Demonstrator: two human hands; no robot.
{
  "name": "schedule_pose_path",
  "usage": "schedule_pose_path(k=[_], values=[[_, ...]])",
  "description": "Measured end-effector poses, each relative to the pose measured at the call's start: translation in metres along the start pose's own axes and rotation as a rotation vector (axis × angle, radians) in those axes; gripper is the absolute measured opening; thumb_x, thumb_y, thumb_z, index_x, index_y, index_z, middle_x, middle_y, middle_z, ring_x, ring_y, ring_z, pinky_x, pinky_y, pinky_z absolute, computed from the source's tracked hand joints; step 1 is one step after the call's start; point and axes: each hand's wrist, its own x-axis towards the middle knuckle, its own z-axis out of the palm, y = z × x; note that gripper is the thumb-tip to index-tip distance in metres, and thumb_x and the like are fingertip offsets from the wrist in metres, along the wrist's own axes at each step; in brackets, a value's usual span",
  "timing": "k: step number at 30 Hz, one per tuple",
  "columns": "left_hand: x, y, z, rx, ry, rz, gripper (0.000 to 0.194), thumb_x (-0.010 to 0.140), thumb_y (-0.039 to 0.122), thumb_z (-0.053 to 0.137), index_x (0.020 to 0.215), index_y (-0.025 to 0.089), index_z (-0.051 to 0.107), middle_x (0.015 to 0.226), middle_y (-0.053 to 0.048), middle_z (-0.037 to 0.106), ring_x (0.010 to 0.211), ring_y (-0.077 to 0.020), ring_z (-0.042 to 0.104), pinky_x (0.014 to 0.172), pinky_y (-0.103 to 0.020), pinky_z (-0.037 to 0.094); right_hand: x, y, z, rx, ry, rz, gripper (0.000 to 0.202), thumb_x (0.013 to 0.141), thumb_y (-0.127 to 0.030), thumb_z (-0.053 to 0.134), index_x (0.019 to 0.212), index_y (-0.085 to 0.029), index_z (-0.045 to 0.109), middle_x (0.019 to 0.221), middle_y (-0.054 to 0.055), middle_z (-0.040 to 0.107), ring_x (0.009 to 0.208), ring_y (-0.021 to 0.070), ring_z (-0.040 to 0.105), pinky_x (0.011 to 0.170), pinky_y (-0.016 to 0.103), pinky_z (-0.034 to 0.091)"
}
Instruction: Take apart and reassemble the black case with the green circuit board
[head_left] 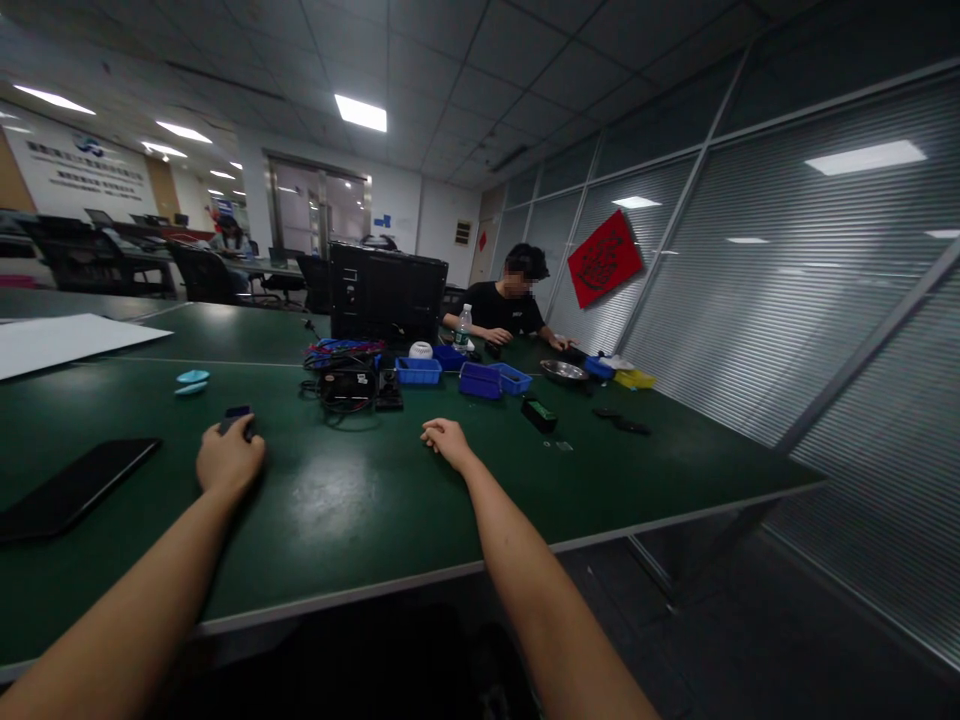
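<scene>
My left hand (230,457) rests on the green table (322,540) at the left, its fingers closed round a small dark object (238,411) with a bluish top face. My right hand (445,440) lies on the table near the middle, its fingers curled together; whether anything is in them is too small to tell. Beyond and between my hands sits a black box with tangled cables (347,385). A light-blue item (193,378) in two parts lies past my left hand, and a black flat panel (79,483) is to its left.
Behind the cables stands a black monitor (388,290). Blue trays (480,380), a green-and-black box (539,414), a metal bowl (564,371) and a yellow tray (634,379) are farther right. A person (510,305) sits across the table, near a bottle (464,325). White sheets (67,340) lie far left.
</scene>
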Motion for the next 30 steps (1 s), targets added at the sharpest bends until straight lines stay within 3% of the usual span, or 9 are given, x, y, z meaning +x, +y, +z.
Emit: schedule_pose_path(k=[5, 10, 15, 20, 25, 30], values=[[-0.002, -0.005, -0.001, -0.098, 0.18, -0.106, 0.05, 0.074, 0.037, 0.048, 0.12, 0.02, 0.042, 0.134, -0.01, 0.031, 0.12, -0.0399, 0.032, 0.091, -0.056, 0.035, 0.0, 0.0, 0.0, -0.003, -0.005, 0.001, 0.017, 0.069, -0.012, 0.048, 0.083, -0.012, 0.059, 0.065, 0.002, 0.062, 0.049, 0.007, 0.05, 0.039, 0.015, 0.036], [-0.004, -0.007, 0.0, -0.202, 0.242, -0.111, 0.059, 0.075, 0.049, 0.043, 0.125, 0.023, 0.028, 0.132, -0.009, 0.034, 0.121, -0.044, 0.026, 0.092, -0.06, 0.031, -0.001, -0.001, 0.0, -0.028, -0.002, 0.012, 0.018, 0.07, -0.012, 0.048, 0.084, -0.012, 0.059, 0.067, 0.003, 0.062, 0.05, 0.0069, 0.051, 0.039, 0.015, 0.036], [0.0, -0.006, -0.002, -0.152, 0.138, -0.138, 0.06, 0.078, 0.04, 0.041, 0.129, 0.015, 0.024, 0.127, -0.014, 0.042, 0.112, -0.039, 0.043, 0.085, -0.053, 0.04, 0.001, 0.0, 0.0, -0.036, 0.004, 0.015, 0.018, 0.069, -0.012, 0.048, 0.083, -0.013, 0.059, 0.066, 0.002, 0.062, 0.049, 0.0066, 0.05, 0.038, 0.014, 0.036], [-0.007, 0.01, 0.005, -0.062, 0.013, -0.091, 0.063, 0.079, 0.037, 0.041, 0.131, 0.005, 0.026, 0.124, -0.022, 0.045, 0.11, -0.0352, 0.046, 0.085, -0.048, 0.042, 0.001, 0.001, 0.0, -0.029, 0.005, 0.0, 0.018, 0.068, -0.013, 0.048, 0.083, -0.012, 0.059, 0.065, 0.002, 0.062, 0.049, 0.0072, 0.05, 0.038, 0.015, 0.035], [-0.023, 0.038, 0.032, -0.014, -0.108, 0.125, 0.065, 0.078, 0.042, 0.039, 0.132, 0.007, 0.028, 0.122, -0.021, 0.05, 0.108, -0.0304, 0.05, 0.085, -0.039, 0.042, 0.001, 0.001, 0.0, -0.035, 0.009, -0.003, 0.018, 0.068, -0.013, 0.049, 0.082, -0.012, 0.059, 0.066, 0.002, 0.062, 0.049, 0.007, 0.049, 0.038, 0.015, 0.035], [-0.05, 0.083, 0.064, -0.049, -0.255, 0.261, 0.069, 0.078, 0.044, 0.041, 0.133, 0.006, 0.025, 0.122, -0.02, 0.05, 0.107, -0.0273, 0.052, 0.084, -0.034, 0.042, 0.001, 0.001, 0.001, -0.047, 0.014, -0.001, 0.018, 0.068, -0.012, 0.049, 0.083, -0.012, 0.059, 0.066, 0.003, 0.062, 0.049, 0.0076, 0.05, 0.038, 0.015, 0.035]])
